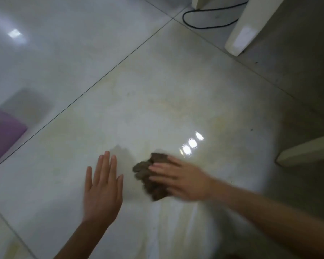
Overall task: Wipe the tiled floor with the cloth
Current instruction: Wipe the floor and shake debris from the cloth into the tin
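Observation:
A crumpled brown cloth [148, 176] lies on the glossy white tiled floor [157, 101], near the bottom centre of the head view. My right hand [180, 178] lies flat on top of the cloth with straight fingers pointing left, pressing it to the tile; it looks motion-blurred. My left hand [103, 189] is spread flat on the floor just left of the cloth, fingers straight and pointing away from me, not touching the cloth. Faint yellowish streaks mark the tile around and beyond the cloth.
A purple box [2, 135] stands at the left edge. Cream furniture legs [241, 34] stand at the upper right, with a black cable [204, 15] looped on the floor beside them. Another cream leg [307, 152] juts in at the right.

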`<state>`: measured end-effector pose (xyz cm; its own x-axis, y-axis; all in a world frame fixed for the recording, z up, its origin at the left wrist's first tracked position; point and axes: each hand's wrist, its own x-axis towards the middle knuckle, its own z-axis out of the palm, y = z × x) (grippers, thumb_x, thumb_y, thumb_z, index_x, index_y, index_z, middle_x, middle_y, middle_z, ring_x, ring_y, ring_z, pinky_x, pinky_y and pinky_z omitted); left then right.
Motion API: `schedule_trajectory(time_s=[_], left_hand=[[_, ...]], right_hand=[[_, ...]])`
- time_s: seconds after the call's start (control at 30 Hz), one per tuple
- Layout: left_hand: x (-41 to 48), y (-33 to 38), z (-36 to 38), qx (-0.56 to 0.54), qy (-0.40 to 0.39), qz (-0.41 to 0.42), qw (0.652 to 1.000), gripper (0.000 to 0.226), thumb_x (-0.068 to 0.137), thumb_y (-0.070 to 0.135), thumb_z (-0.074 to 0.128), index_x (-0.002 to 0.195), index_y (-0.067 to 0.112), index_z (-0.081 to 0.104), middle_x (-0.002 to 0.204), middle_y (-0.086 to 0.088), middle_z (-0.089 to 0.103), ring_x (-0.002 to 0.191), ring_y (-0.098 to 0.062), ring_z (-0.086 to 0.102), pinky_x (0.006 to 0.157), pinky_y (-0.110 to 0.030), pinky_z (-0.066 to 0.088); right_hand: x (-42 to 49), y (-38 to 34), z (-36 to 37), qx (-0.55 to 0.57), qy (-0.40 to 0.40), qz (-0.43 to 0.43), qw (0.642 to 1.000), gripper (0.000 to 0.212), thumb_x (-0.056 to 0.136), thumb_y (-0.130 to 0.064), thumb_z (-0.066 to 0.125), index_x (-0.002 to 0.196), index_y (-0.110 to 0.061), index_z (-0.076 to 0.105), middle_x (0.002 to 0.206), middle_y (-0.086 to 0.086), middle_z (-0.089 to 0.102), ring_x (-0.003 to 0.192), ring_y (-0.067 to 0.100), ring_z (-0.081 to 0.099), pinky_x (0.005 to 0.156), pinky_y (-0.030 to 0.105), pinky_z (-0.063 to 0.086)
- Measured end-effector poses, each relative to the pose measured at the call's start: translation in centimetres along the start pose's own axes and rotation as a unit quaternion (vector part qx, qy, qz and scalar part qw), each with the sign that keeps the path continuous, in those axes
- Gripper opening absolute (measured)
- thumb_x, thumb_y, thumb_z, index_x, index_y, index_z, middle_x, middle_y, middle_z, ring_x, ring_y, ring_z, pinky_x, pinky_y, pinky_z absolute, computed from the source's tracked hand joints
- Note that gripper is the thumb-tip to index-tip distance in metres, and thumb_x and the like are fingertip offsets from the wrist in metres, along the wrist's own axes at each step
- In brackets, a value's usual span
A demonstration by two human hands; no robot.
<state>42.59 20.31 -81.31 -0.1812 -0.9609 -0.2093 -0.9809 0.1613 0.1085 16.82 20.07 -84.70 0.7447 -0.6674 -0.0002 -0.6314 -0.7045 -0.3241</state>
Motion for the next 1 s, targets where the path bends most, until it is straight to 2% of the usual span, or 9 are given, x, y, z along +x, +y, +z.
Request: schedule_trajectory(time_s=[0.07, 0.13, 0.3, 0.37, 0.47, 0.63, 0.77, 0.9, 1.0], left_hand=[[-2.0, -1.8, -0.2, -0.005, -0.002, -0.031, 1.000, 0.068, 0.096, 0.040, 0.010, 0.148, 0.000, 0.028, 0.158, -0.013, 0.019, 0.147, -0.025, 0.014, 0.118, -0.052, 0.017], [-4.0, -3.2, -0.4, -0.011, 0.002, -0.051, 0.999, 0.070, 0.096, 0.043, 0.006, 0.148, -0.001, 0.025, 0.158, -0.012, 0.017, 0.147, -0.024, 0.013, 0.118, -0.052, 0.016], [-8.0, -5.4, -0.8, -0.023, -0.023, -0.086, 0.996, 0.082, 0.096, 0.050, -0.006, 0.144, -0.005, 0.031, 0.156, -0.016, 0.023, 0.145, -0.028, 0.018, 0.116, -0.052, 0.019], [-9.1, -6.0, -0.3, -0.024, -0.033, -0.101, 0.994, 0.080, 0.095, 0.048, -0.003, 0.145, -0.004, 0.032, 0.155, -0.015, 0.023, 0.145, -0.027, 0.017, 0.117, -0.051, 0.019], [-10.5, -6.5, 0.6, -0.030, -0.041, -0.118, 0.992, 0.081, 0.089, 0.047, -0.006, 0.149, 0.001, 0.022, 0.158, -0.010, 0.013, 0.147, -0.022, 0.005, 0.120, -0.047, 0.014], [-12.2, -8.2, 1.1, -0.028, -0.031, -0.136, 0.990, 0.087, 0.093, 0.049, -0.016, 0.146, -0.002, 0.030, 0.156, -0.015, 0.023, 0.145, -0.028, 0.018, 0.116, -0.050, 0.023], [-14.1, -10.6, 1.4, -0.033, -0.018, -0.174, 0.984, 0.079, 0.097, 0.046, -0.004, 0.142, -0.005, 0.038, 0.152, -0.019, 0.032, 0.143, -0.032, 0.025, 0.113, -0.052, 0.027], [-15.3, -12.3, 1.9, -0.041, -0.007, -0.208, 0.977, 0.071, 0.096, 0.041, 0.008, 0.145, -0.003, 0.033, 0.154, -0.018, 0.028, 0.145, -0.032, 0.021, 0.115, -0.054, 0.024], [-15.7, -12.8, 2.1, -0.046, 0.004, -0.228, 0.973, 0.066, 0.096, 0.037, 0.015, 0.145, -0.002, 0.034, 0.154, -0.016, 0.030, 0.144, -0.031, 0.023, 0.115, -0.055, 0.024]], right_hand=[[-1.1, 5.5, -1.8, -0.042, 0.034, 0.053, 0.997, 0.043, 0.095, -0.021, 0.047, 0.132, -0.001, 0.055, 0.143, 0.019, 0.047, 0.138, 0.033, 0.039, 0.116, 0.049, 0.026], [-2.0, 10.0, -3.8, -0.066, 0.072, 0.243, 0.965, 0.047, 0.100, -0.027, 0.037, 0.137, -0.001, 0.048, 0.144, 0.022, 0.044, 0.138, 0.037, 0.037, 0.117, 0.049, 0.024], [3.0, 4.4, -1.9, -0.054, 0.191, 0.581, 0.789, 0.052, 0.100, -0.026, 0.035, 0.148, -0.008, 0.035, 0.155, 0.016, 0.030, 0.146, 0.027, 0.023, 0.120, 0.043, 0.010], [4.6, -2.8, 1.3, -0.062, 0.185, 0.487, 0.851, 0.051, 0.098, -0.023, 0.038, 0.144, -0.003, 0.041, 0.151, 0.018, 0.038, 0.144, 0.030, 0.028, 0.118, 0.047, 0.016], [3.6, -12.7, 4.5, -0.034, 0.051, 0.240, 0.969, 0.051, 0.094, -0.027, 0.041, 0.139, -0.006, 0.050, 0.146, 0.016, 0.045, 0.142, 0.030, 0.032, 0.114, 0.053, 0.025], [6.0, -4.6, 0.7, -0.032, -0.072, -0.128, 0.989, 0.047, 0.099, -0.033, 0.038, 0.134, -0.007, 0.056, 0.145, 0.016, 0.046, 0.139, 0.031, 0.038, 0.116, 0.049, 0.027], [12.4, 5.9, -3.1, -0.065, 0.027, 0.072, 0.995, 0.069, 0.103, -0.046, 0.014, 0.134, 0.004, 0.051, 0.142, 0.026, 0.046, 0.133, 0.044, 0.041, 0.113, 0.054, 0.029], [20.8, 0.6, -0.3, -0.020, 0.095, 0.437, 0.894, 0.055, 0.103, -0.038, 0.028, 0.153, -0.017, 0.024, 0.161, 0.012, 0.014, 0.149, 0.026, 0.008, 0.120, 0.048, 0.001], [24.8, -8.7, 3.8, -0.012, 0.117, 0.337, 0.934, 0.052, 0.103, -0.037, 0.030, 0.152, -0.020, 0.027, 0.161, 0.009, 0.018, 0.149, 0.022, 0.010, 0.119, 0.045, 0.001]])
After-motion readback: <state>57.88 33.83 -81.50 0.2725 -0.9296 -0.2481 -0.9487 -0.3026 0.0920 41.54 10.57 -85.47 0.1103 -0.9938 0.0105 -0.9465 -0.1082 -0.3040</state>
